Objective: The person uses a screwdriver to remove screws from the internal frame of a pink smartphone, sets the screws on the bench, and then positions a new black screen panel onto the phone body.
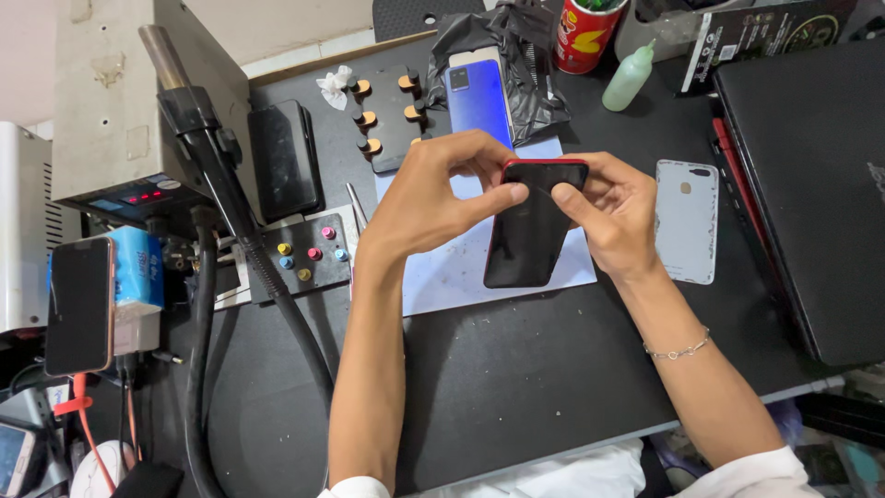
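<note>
Both my hands hold a black-screened phone with a red frame tilted above a pale blue mat. My left hand grips its top left corner, thumb pressed on the screen near the upper edge. My right hand holds the top right side, thumb on the glass. The phone's lower end points toward the mat; I cannot tell whether it touches it.
A white phone back cover lies right of my hands, a blue phone behind them. A laptop fills the right. A hot-air station with its hose, a screw block, tweezers and a green bottle stand around.
</note>
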